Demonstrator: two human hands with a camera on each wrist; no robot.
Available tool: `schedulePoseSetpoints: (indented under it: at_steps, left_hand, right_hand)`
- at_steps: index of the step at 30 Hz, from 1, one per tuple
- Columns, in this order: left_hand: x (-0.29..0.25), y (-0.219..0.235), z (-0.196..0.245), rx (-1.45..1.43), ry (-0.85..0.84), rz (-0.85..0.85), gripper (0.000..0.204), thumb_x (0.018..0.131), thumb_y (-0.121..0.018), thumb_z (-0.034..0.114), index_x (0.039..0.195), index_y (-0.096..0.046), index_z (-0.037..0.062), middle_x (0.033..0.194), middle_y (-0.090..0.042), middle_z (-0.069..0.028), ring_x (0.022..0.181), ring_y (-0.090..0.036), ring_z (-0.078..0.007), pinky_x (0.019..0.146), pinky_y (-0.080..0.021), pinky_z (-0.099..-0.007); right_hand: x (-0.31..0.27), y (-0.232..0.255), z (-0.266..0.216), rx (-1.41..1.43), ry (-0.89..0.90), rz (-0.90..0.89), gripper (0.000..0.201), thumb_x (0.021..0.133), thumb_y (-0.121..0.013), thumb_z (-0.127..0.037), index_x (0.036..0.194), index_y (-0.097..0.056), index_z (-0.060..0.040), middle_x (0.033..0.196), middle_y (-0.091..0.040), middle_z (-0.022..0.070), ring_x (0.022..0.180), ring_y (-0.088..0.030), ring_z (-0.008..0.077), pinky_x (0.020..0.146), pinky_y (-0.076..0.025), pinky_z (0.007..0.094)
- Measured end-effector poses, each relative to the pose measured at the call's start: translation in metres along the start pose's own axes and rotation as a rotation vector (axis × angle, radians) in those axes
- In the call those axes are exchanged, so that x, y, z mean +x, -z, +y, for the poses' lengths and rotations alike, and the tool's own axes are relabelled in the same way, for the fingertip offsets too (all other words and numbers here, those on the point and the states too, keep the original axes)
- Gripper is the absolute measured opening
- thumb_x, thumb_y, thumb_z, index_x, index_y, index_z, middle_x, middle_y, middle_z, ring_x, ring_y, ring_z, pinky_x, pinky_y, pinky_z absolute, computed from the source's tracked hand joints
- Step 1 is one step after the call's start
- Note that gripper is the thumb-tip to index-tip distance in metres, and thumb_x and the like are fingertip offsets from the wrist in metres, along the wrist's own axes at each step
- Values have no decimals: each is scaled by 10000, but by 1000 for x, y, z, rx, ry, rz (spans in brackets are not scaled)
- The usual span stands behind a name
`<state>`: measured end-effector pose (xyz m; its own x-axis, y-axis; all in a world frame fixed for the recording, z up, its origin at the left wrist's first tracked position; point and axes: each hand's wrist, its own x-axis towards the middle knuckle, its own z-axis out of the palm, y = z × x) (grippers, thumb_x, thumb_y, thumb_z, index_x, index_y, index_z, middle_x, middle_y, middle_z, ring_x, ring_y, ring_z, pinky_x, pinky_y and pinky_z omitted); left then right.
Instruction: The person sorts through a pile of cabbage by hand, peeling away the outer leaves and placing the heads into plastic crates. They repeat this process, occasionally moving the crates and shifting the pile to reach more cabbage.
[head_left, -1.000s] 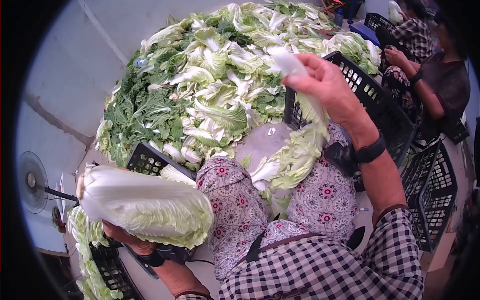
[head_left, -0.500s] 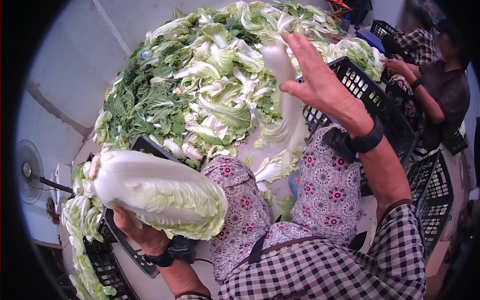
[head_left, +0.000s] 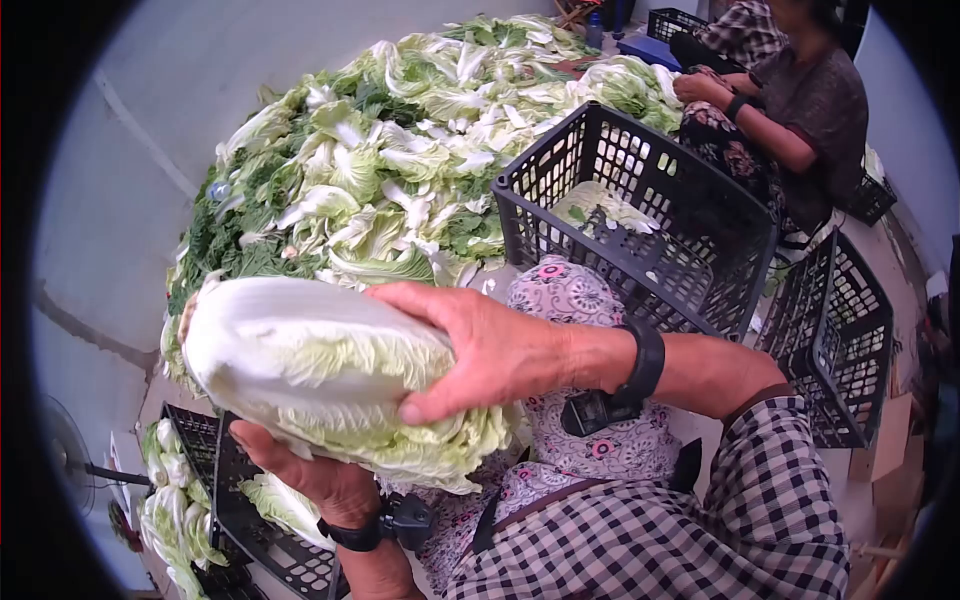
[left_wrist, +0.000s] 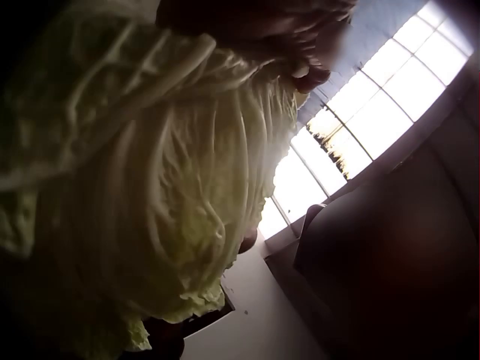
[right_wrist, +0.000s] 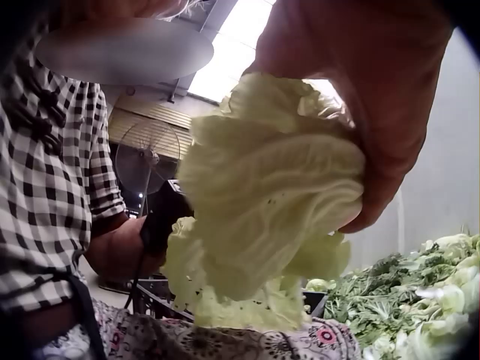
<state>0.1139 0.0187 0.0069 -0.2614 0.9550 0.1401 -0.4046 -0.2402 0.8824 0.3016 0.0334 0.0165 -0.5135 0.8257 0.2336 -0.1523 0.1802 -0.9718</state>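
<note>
I've got both hands on one big cabbage (head_left: 310, 350), at 8 o'clock on my head view, root end out toward 10 and leafy end toward 4. Here's the right hand (head_left: 480, 345): it spans the cabbage, thumb and fingers well spread, thumb pressing the near side and fingers reaching over the top. The left hand (head_left: 315, 485) has the cabbage from below, cupped, thumb up along its near side; in this view I can't see all its fingers. The leafy end hangs in front of the flowered trousers (head_left: 655, 455).

Over at 11 o'clock I see a great heap of leaves (head_left: 400, 160), green and white, spread on the floor. At 2 o'clock a black crate (head_left: 530, 215) stands beside that heap, with some leaves inside. Further out, still toward 2, another person (head_left: 810, 100) sits with a dark band on one wrist. More crates (head_left: 850, 350) stand at 3.

Swinging down to between 7 and 8, I have a tray-like crate (head_left: 235, 480) with a pale loose cabbage (head_left: 285, 508) lying in it; further out, more cabbages (head_left: 175, 510) are stacked. A fan (head_left: 65, 450) stands past them, near 8.
</note>
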Motion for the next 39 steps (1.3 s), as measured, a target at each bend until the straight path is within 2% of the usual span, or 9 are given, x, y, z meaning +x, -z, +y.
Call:
schedulePoseSetpoints:
  at_steps: [2, 6, 9, 13, 20, 28, 32, 37, 39]
  left_hand:
    - [0, 2, -5, -105, 70, -273, 1005, 748, -529, 728, 1440, -202, 75, 1413, -334, -125, 1266, -375, -277, 1037, -363, -432]
    - [17, 4, -20, -118, 19, -649, 830, 814, -627, 520, 1400, -273, 50, 1342, -426, -154, 1212, -452, -274, 977, -426, -413]
    - [19, 19, -13, 83, 128, -487, 860, 734, -703, 552, 1332, -370, 32, 1176, -553, -125, 1058, -562, -235, 881, -496, -361]
    - [40, 64, -20, 21, 150, -404, 579, 840, -657, 386, 1233, -451, 14, 1062, -595, -127, 925, -606, -239, 826, -522, -356]
    - [49, 95, -21, 73, 161, -307, 415, 908, -583, 276, 1203, -464, 10, 1036, -589, -121, 903, -603, -214, 787, -522, -333]
    - [52, 103, -19, 249, 183, -342, 360, 925, -557, 260, 1194, -492, 29, 1037, -593, -95, 893, -596, -179, 771, -517, -307]
    - [64, 118, -8, 356, 178, -275, 368, 903, -586, 253, 1172, -501, 17, 1033, -598, -107, 888, -602, -185, 771, -514, -302]
    - [96, 176, 5, 613, 223, -127, 318, 915, -565, 241, 1151, -545, 29, 1041, -612, -73, 879, -610, -138, 730, -505, -251]
    - [108, 199, 4, 763, 279, -26, 286, 914, -553, 222, 1152, -574, 65, 1040, -625, -57, 864, -607, -110, 702, -485, -229]
  right_hand:
    - [-9, 11, -2, 56, -10, 112, 915, 619, -833, -231, 1349, -346, 27, 1225, -522, 137, 1143, -509, 218, 999, -418, 329]
    - [-44, 51, -24, 67, 66, 400, 815, 650, -794, -153, 1334, -382, 8, 1174, -560, 117, 1074, -558, 194, 951, -466, 334]
    - [-85, 98, -35, 35, 162, 660, 796, 681, -772, -125, 1350, -361, 4, 1146, -573, 120, 1035, -580, 193, 908, -495, 328]
    - [-142, 162, -35, -198, 180, 961, 788, 698, -756, -115, 1364, -350, -4, 1157, -568, 108, 1036, -573, 174, 907, -471, 301]
    - [-212, 238, 13, -740, -202, 1191, 739, 629, -697, -76, 1315, -437, 18, 1167, -573, 95, 1060, -538, 176, 942, -399, 287]
    - [-194, 293, 82, -980, -737, 860, 772, 592, -736, -201, 1300, -463, -62, 1171, -591, 182, 1113, -557, 307, 965, -408, 351]
    - [-161, 307, 115, -956, -640, 885, 943, 668, -764, -315, 1404, -261, -7, 1330, -439, 261, 1240, -440, 341, 1035, -337, 368]
    - [-116, 254, 59, -675, -359, 700, 494, 838, -603, -201, 1252, -473, 36, 1195, -561, 180, 1142, -520, 238, 977, -393, 320]
    - [-105, 207, 37, -671, -319, 635, 515, 847, -577, -204, 1285, -445, 31, 1239, -531, 162, 1175, -492, 248, 983, -386, 338]
